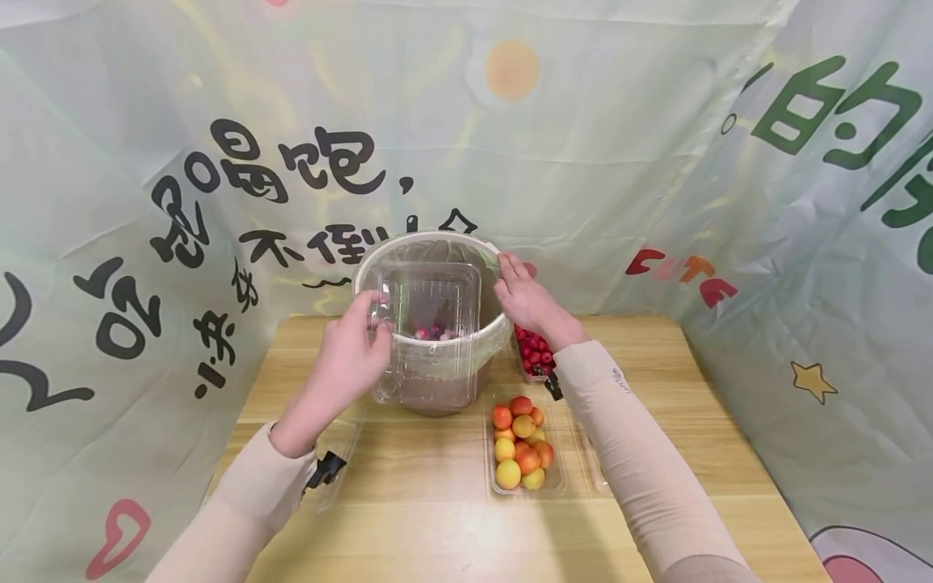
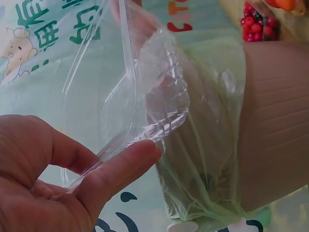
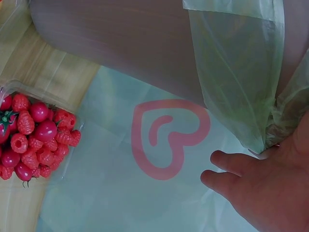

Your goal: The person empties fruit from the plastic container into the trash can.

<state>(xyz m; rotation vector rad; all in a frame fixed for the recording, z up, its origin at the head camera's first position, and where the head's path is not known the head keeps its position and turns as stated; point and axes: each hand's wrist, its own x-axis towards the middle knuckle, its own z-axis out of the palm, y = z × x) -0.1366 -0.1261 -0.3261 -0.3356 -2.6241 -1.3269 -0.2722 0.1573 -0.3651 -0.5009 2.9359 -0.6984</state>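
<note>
My left hand (image 1: 350, 344) pinches the edge of a clear plastic container (image 2: 164, 92) between thumb and fingers. The container is tipped up on its side in front of the bin's mouth. Behind it stands a brownish-pink trash bin (image 3: 120, 43) with a white rim and a pale green liner bag (image 3: 236, 63) folded over it. On the bin's right rim my right hand (image 1: 528, 295) grips, two fingers stretched out past the gathered liner; its thumb is hidden. A few small reddish-purple fruits (image 1: 435, 332) show through the clear plastic, just above the bin's front rim.
Right of the bin lies a clear box of raspberries and cherry tomatoes (image 3: 36, 135). Nearer stands a clear box of small orange and yellow fruits (image 1: 521, 445). Another clear container (image 1: 338, 453) sits under the left forearm. A printed cloth (image 1: 583, 162) hangs behind the wooden table (image 1: 408, 518).
</note>
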